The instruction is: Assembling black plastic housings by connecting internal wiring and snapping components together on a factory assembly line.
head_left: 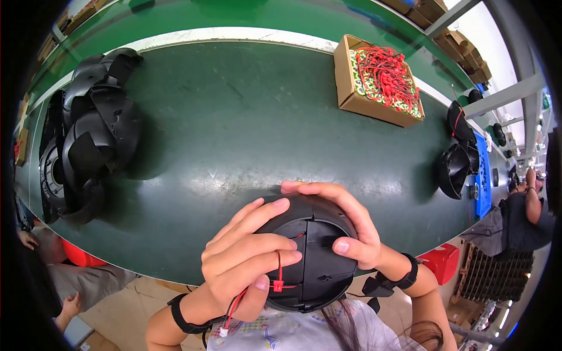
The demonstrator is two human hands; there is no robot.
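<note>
A round black plastic housing (331,275) is held close to my body at the near edge of the table. My right hand (357,225) grips its right side, thumb on the flat face and fingers over the top. My left hand (246,251) holds the left side, its fingertips resting on the face and rim. Out of the housing, by the left fingers, comes a thin red wire with a small red connector (278,285). Below the left thumb hang red and black wires (235,305) ending in a white plug (224,331).
A cardboard box (374,112) of red-wired, green-and-white batteries stands at the far right of the green table (234,117). Black plastic shells (96,128) are stacked at left; more black shells (455,169) lie at right beside a blue tray (483,175). Other people sit on both sides.
</note>
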